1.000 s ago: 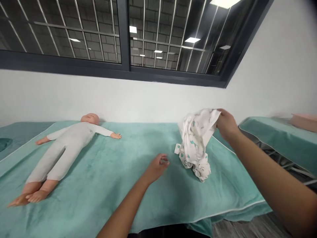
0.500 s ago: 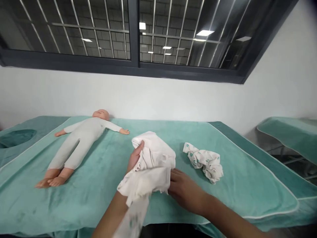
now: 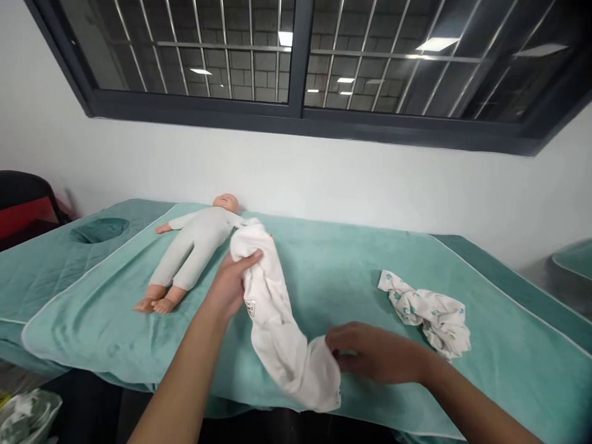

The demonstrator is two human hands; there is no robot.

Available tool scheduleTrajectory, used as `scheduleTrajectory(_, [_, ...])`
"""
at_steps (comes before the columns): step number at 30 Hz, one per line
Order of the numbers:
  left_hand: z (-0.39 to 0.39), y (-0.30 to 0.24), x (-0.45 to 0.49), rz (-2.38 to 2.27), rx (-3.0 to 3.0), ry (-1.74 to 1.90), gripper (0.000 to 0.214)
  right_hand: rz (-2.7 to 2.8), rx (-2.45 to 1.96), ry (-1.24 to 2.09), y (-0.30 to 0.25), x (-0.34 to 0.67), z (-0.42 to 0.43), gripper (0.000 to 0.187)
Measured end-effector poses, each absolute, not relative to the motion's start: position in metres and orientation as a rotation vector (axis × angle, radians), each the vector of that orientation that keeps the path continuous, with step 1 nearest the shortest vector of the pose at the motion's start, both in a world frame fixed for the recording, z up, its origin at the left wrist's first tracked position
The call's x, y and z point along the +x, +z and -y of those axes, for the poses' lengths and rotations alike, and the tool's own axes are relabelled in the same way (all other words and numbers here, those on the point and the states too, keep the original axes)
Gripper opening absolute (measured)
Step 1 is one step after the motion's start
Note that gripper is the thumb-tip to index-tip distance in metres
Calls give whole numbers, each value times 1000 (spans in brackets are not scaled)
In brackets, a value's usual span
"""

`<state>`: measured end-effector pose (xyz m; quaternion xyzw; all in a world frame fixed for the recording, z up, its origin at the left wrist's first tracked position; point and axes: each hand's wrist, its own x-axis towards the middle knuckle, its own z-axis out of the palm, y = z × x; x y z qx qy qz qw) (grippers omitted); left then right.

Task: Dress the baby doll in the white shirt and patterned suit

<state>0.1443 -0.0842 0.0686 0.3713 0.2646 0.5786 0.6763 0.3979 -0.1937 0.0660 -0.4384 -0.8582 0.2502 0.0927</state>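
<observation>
A white cloth garment (image 3: 272, 302) with a small printed label hangs stretched between my two hands, above the green bed cover. My left hand (image 3: 231, 280) is closed on its upper end, thumb on top. The fingers of my right hand (image 3: 365, 351) pinch the lower end near its edge. Left of it, a baby doll (image 3: 198, 240) in a pale suit lies on its back, its head toward the wall; the garment hides part of one arm. To the right of my hands lies a crumpled white cloth (image 3: 430, 314) with a green print.
The green cover (image 3: 337, 265) spreads over a massage bed with a face hole (image 3: 99, 230) at its left end. Behind stands a white wall under a barred window (image 3: 296, 61). A bin with white cloth or paper (image 3: 30, 413) is at lower left, a red-and-black chair (image 3: 28, 209) further back.
The bunched garment is now drawn out long between my hands, my right hand lower and further right. The view has turned left, bringing the chair and bin into sight.
</observation>
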Motion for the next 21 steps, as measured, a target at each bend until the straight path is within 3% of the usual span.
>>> scheduleTrajectory(3, [90,86,151,-626,1159,1073,38,2453,-1163,774,99,367,197,17])
scheduleTrajectory(6, [94,102,164,-639,1488,827,21,2473,-1070,482,112,339,188,20])
scheduleTrajectory(9, [99,113,178,-653,1753,631,10,2775,-1046,52,95,321,169,31])
scheduleTrajectory(12, [103,111,184,-653,1870,650,14,2813,-1321,-247,64,320,150,44])
scheduleTrajectory(16, [95,76,179,-691,1799,785,38,2612,-1474,-332,31,336,135,45])
scheduleTrajectory(19, [80,30,173,-958,1725,882,35,2583,-1622,-244,14,349,133,51])
scheduleTrajectory(21, [74,1,172,-1070,1804,650,31,2600,-1734,-103,5,356,133,48])
